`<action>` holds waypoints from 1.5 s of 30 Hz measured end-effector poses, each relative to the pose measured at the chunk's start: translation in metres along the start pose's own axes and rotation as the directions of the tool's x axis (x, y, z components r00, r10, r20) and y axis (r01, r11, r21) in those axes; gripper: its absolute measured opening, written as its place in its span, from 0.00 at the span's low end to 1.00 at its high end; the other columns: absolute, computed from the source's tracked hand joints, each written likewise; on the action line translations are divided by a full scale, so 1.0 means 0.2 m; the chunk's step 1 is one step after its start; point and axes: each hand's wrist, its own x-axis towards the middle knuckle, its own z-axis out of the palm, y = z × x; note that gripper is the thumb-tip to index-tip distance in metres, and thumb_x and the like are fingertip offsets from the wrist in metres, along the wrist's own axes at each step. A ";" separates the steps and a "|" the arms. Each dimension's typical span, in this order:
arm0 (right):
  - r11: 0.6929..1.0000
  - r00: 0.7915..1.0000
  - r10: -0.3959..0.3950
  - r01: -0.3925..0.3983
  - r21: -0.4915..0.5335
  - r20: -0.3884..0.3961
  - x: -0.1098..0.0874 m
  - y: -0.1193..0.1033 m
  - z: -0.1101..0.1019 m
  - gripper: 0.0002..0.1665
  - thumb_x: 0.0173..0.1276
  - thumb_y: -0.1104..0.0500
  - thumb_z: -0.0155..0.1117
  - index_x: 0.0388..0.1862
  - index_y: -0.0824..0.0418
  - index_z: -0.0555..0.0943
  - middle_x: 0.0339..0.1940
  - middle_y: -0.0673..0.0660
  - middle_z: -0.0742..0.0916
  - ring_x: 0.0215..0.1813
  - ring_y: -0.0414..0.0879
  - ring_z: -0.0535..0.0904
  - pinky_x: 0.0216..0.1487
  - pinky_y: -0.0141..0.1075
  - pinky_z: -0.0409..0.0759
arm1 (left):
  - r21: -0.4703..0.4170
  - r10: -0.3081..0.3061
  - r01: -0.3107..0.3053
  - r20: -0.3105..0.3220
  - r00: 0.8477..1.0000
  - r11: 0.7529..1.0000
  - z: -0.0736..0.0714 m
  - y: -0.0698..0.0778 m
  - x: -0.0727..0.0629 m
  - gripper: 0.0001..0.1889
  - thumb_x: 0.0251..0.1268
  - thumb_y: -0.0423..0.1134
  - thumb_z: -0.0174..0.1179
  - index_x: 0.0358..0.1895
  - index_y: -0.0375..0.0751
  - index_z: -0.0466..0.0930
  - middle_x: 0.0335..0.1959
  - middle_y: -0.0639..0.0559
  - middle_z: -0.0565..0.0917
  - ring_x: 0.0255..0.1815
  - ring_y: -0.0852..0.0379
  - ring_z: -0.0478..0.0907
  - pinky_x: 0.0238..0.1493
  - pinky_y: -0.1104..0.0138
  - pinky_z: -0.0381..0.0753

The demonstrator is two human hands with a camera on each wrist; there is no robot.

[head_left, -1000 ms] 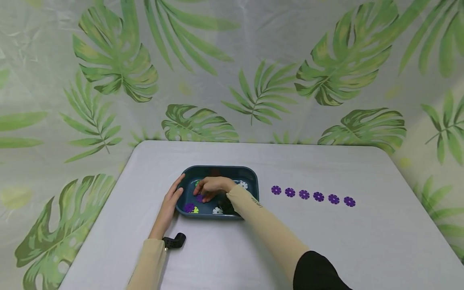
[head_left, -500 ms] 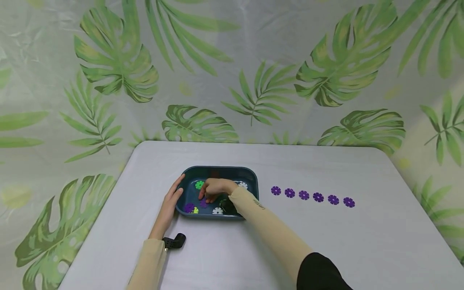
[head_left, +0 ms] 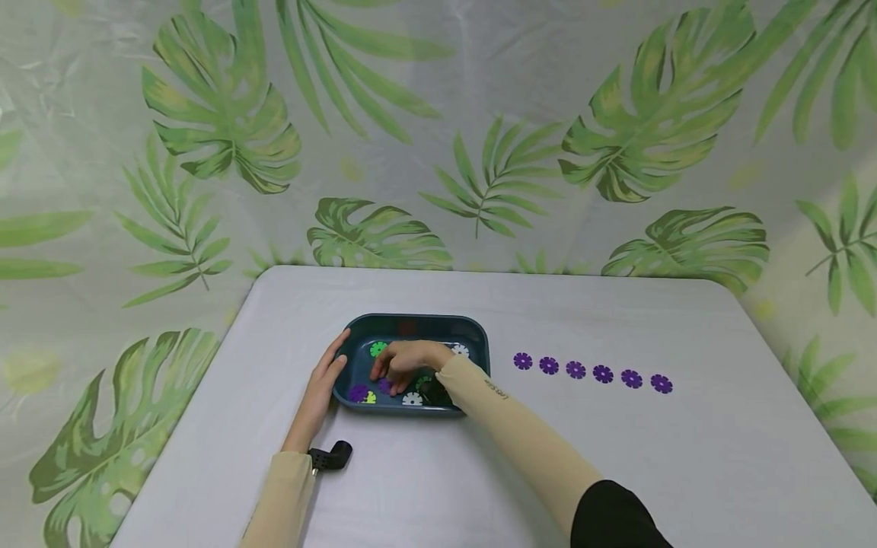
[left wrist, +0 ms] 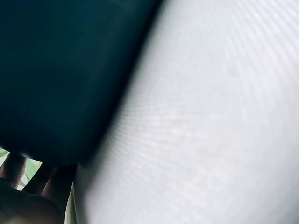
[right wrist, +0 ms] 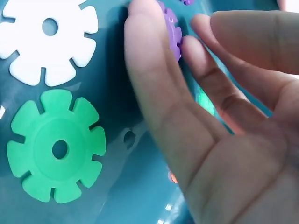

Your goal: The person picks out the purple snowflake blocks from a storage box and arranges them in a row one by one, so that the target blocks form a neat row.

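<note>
My left hand [head_left: 323, 388] lies along the left end of a dark blue tray [head_left: 411, 412], its fingers extended against the outside wall and thumb at the rim. In the left wrist view, fingers [left wrist: 39, 179] show beside the tray wall. My right hand [head_left: 409, 364] reaches down into the tray. Its thumb and a finger pinch a purple snowflake disc [right wrist: 173, 30], tilted on edge between them. Close by in the tray lie a white disc [right wrist: 49, 42] and a green disc [right wrist: 59, 150]. Another purple disc [head_left: 358, 393] overlaps a yellow disc [head_left: 371, 397] near the tray's front left corner.
Several purple discs, starting with the leftmost disc [head_left: 523, 361], form a spaced row right of the tray. A white cloth [head_left: 548, 464] covers the table. Behind it hangs a leaf-patterned sheet [head_left: 507, 76]. The right forearm [head_left: 514, 426] crosses the tray's front right side.
My right hand has shifted slightly toward the tray's front, uncovering a green disc behind it. The purple disc at its fingertips has moved a little nearer and right. The left hand stays put.
</note>
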 end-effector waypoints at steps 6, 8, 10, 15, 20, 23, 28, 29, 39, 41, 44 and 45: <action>1.000 0.999 0.016 -0.016 -0.021 -0.034 -0.01 0.02 0.00 0.13 0.66 0.74 0.50 0.45 0.71 0.80 0.33 0.57 0.81 0.24 0.44 0.79 0.31 0.35 0.82 | 0.000 -0.005 0.005 -0.001 1.000 1.000 0.00 0.00 0.00 0.25 0.79 0.40 0.39 0.76 0.47 0.54 0.76 0.50 0.52 0.76 0.51 0.42 0.72 0.48 0.41; 1.000 0.999 0.004 -0.005 -0.011 -0.045 0.00 0.03 0.00 0.10 0.67 0.74 0.51 0.40 0.72 0.79 0.29 0.57 0.81 0.23 0.44 0.79 0.29 0.34 0.82 | 0.001 -0.006 0.006 0.000 1.000 1.000 0.01 0.00 0.00 0.25 0.79 0.42 0.40 0.76 0.47 0.54 0.76 0.50 0.52 0.76 0.51 0.42 0.72 0.48 0.41; 1.000 0.998 -0.005 0.006 0.015 -0.058 0.00 0.05 -0.01 0.07 0.67 0.73 0.52 0.37 0.71 0.78 0.25 0.57 0.80 0.22 0.43 0.78 0.27 0.32 0.81 | 0.002 -0.007 0.007 0.001 1.000 1.000 0.01 0.01 -0.01 0.26 0.79 0.43 0.40 0.76 0.47 0.53 0.76 0.50 0.52 0.76 0.51 0.42 0.72 0.48 0.41; 0.998 0.996 -0.040 0.044 0.054 -0.077 -0.03 0.06 -0.05 0.06 0.69 0.71 0.54 0.39 0.69 0.78 0.23 0.56 0.79 0.21 0.42 0.76 0.25 0.30 0.76 | 0.007 -0.014 0.014 -0.006 1.000 1.000 0.01 0.01 -0.01 0.26 0.78 0.43 0.40 0.76 0.46 0.54 0.76 0.50 0.52 0.76 0.50 0.42 0.72 0.48 0.40; 0.988 0.983 -0.150 0.152 0.012 -0.104 -0.12 0.05 -0.12 0.09 0.69 0.70 0.54 0.45 0.70 0.77 0.21 0.54 0.77 0.19 0.41 0.72 0.23 0.30 0.72 | 0.007 -0.016 0.016 -0.007 1.000 1.000 0.01 0.01 -0.01 0.26 0.78 0.41 0.40 0.76 0.45 0.53 0.76 0.49 0.52 0.76 0.50 0.41 0.72 0.47 0.40; 0.975 0.967 -0.220 0.221 0.000 -0.127 -0.18 0.06 -0.16 0.09 0.69 0.70 0.54 0.45 0.72 0.77 0.22 0.53 0.78 0.18 0.41 0.71 0.22 0.31 0.71 | 0.006 -0.012 0.012 -0.003 1.000 1.000 0.01 0.01 -0.01 0.26 0.78 0.40 0.39 0.76 0.45 0.53 0.76 0.49 0.51 0.76 0.50 0.41 0.72 0.48 0.40; 0.964 0.953 -0.244 0.259 0.067 -0.179 -0.30 0.12 -0.24 0.08 0.70 0.69 0.53 0.44 0.72 0.77 0.25 0.55 0.80 0.20 0.46 0.73 0.23 0.34 0.74 | 0.014 -0.011 0.012 -0.010 1.000 1.000 0.01 0.02 -0.01 0.25 0.78 0.38 0.39 0.76 0.46 0.54 0.76 0.49 0.52 0.76 0.50 0.42 0.72 0.48 0.40; 0.963 0.952 -0.236 0.256 0.087 -0.192 -0.33 0.14 -0.26 0.08 0.70 0.69 0.53 0.44 0.71 0.77 0.25 0.55 0.80 0.20 0.47 0.74 0.24 0.35 0.76 | 0.017 -0.012 0.012 -0.012 1.000 1.000 0.01 0.02 -0.01 0.25 0.78 0.38 0.39 0.76 0.46 0.54 0.76 0.49 0.52 0.76 0.50 0.42 0.72 0.48 0.40; 0.967 0.912 -0.178 0.232 0.105 -0.370 -0.69 0.40 -0.43 0.10 0.72 0.63 0.54 0.47 0.69 0.76 0.26 0.58 0.80 0.23 0.46 0.76 0.27 0.38 0.79 | 0.038 -0.005 0.006 -0.014 1.000 0.999 0.02 0.03 -0.01 0.25 0.78 0.40 0.40 0.75 0.44 0.54 0.76 0.48 0.52 0.76 0.49 0.42 0.71 0.47 0.40; 0.969 0.899 -0.157 0.219 0.110 -0.408 -0.77 0.47 -0.45 0.11 0.73 0.61 0.54 0.47 0.69 0.75 0.27 0.58 0.80 0.25 0.47 0.76 0.29 0.40 0.79 | 0.040 -0.004 0.005 -0.013 1.000 0.999 0.02 0.03 -0.01 0.26 0.79 0.42 0.40 0.75 0.45 0.54 0.76 0.48 0.52 0.76 0.50 0.42 0.72 0.47 0.40; 0.970 0.880 -0.121 0.203 0.134 -0.459 -0.90 0.60 -0.48 0.12 0.74 0.61 0.54 0.48 0.69 0.74 0.29 0.59 0.79 0.27 0.48 0.76 0.30 0.41 0.79 | 0.042 -0.005 0.005 -0.012 1.000 0.999 0.02 0.03 -0.02 0.26 0.79 0.44 0.40 0.76 0.44 0.53 0.76 0.48 0.52 0.76 0.50 0.42 0.72 0.47 0.40; 0.970 0.873 -0.108 0.198 0.143 -0.476 -0.95 0.64 -0.49 0.12 0.74 0.61 0.53 0.49 0.69 0.74 0.30 0.60 0.80 0.27 0.49 0.76 0.31 0.41 0.79 | 0.043 -0.006 0.006 -0.011 1.000 0.999 0.02 0.03 -0.02 0.26 0.79 0.44 0.40 0.76 0.44 0.53 0.76 0.48 0.52 0.76 0.50 0.42 0.72 0.47 0.40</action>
